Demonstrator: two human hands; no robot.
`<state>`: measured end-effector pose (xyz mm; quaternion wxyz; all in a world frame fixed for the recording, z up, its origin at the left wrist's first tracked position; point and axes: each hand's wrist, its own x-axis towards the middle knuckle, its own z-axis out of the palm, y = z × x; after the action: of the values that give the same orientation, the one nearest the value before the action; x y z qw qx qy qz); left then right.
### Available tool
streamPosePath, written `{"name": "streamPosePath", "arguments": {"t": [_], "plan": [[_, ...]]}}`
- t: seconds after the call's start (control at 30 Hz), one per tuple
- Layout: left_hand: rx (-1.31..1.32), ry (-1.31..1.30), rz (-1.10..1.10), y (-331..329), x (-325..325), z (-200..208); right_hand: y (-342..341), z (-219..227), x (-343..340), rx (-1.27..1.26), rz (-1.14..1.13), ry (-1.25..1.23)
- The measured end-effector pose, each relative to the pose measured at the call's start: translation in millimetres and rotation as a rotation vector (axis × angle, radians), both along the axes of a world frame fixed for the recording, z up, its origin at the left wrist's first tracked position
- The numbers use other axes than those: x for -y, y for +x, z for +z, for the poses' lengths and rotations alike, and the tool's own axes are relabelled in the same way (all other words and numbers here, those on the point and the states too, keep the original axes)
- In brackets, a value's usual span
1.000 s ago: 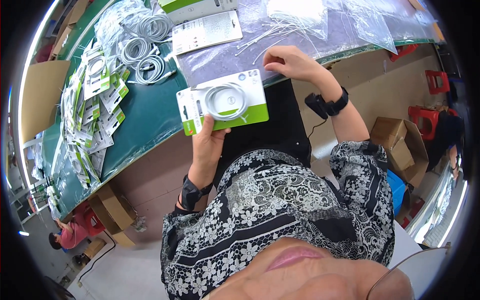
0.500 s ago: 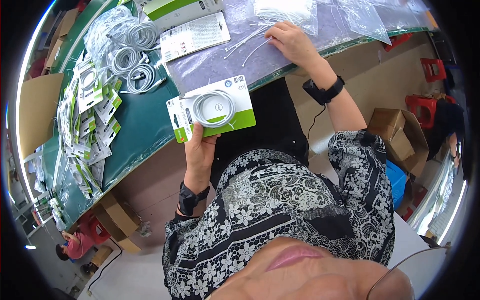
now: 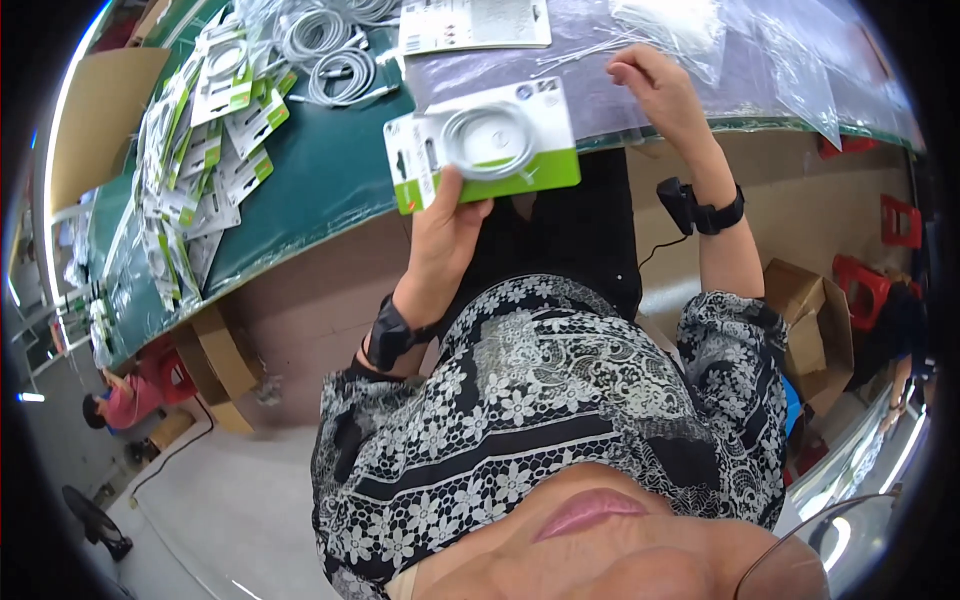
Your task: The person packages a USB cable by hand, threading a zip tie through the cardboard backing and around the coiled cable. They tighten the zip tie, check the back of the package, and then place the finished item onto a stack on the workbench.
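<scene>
My left hand point(image 3: 445, 235) grips the lower left edge of a white and green packaging card point(image 3: 553, 128), thumb on the front. Against the card's face lies a coiled white cable point(image 3: 532, 150), held under the thumb at its lower side. The card is tilted in front of the table edge. My right hand point(image 3: 660, 95) is over the table at the right, fingers curled together beside thin white cable ties point(image 3: 585, 52). Whether a tie is between those fingertips cannot be made out.
Packed cards point(image 3: 205, 160) lie heaped on the green table at the left. Coiled white cables point(image 3: 340, 75) sit beside them. A blank-backed printed card point(image 3: 475, 25) and a clear bag of ties point(image 3: 680, 30) lie farther back. Cardboard boxes point(image 3: 805, 320) and red stools point(image 3: 860, 285) stand at the right.
The view has shifted, so the table sits higher and farther right. The tie seen at my right fingertips earlier no longer shows there. My left hand still holds the card and cable.
</scene>
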<state>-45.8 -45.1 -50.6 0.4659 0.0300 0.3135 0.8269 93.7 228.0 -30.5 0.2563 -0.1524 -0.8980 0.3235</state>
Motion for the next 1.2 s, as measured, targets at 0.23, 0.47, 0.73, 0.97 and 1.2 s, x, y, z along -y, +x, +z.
{"name": "streamPosePath", "arguments": {"t": [0.23,0.47,0.73,0.97,1.2], "plan": [[-0.444,-0.029,0.042,4.0,-35.5,20.9,-1.5,-9.1,44.4,-0.411,-0.197,-0.372],[-0.052,0.068,-0.057,7.9,-58.6,30.9,9.1,-10.1,81.5,-0.247,0.000,-1.146],[0.579,0.263,-0.276,8.1,-66.6,32.4,4.1,29.9,115.0,-0.325,-0.155,-0.249],[0.434,0.231,-0.252,15.3,-64.6,35.3,-0.7,30.5,117.9,-0.423,-0.181,-0.235],[0.336,0.219,-0.242,23.6,-63.1,32.6,-2.3,34.2,127.3,-0.417,-0.198,-0.302]]}}
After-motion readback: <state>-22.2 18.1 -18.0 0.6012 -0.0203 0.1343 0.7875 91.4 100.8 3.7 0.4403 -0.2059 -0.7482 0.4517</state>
